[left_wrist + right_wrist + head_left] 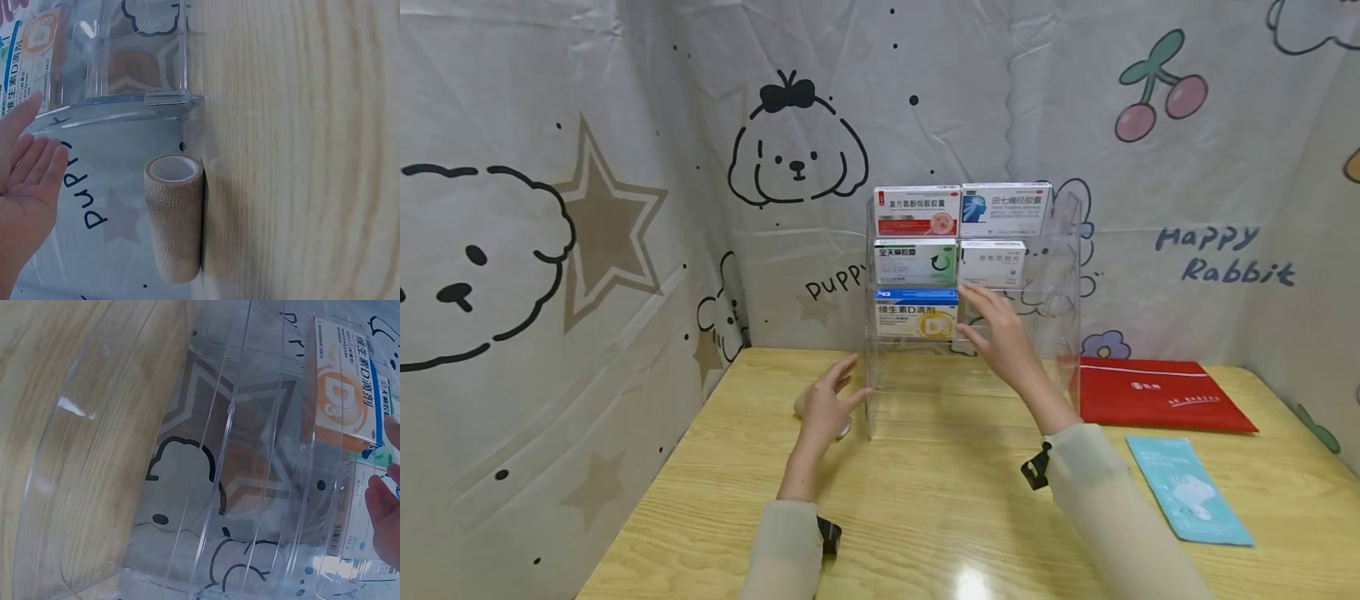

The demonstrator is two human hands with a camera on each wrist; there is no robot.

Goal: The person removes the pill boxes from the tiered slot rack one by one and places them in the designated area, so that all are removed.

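Note:
A clear tiered rack [973,367] holds several medicine boxes. My right hand [1003,342] is raised before it, fingers extended, with the thumb by the right edge of the blue-and-yellow vitamin D drops box [917,315] and the fingertips just below a small white medicine box [992,263]. In the right wrist view, the vitamin D drops box [344,387] stands at the right, beside the fingers. My left hand [823,408] holds nothing, its fingers loosely spread at the rack's left side. A tan roll of textured wrap [175,225] lies near it on the table.
The rack's upper tiers bear a red-and-white box [917,211], a blue-and-white box [1006,209] and a green-and-white box [915,262]. Right of the rack lie a red pouch [1161,396] and a teal packet [1187,492]. A printed cloth [970,92] hangs behind the wooden table [910,517].

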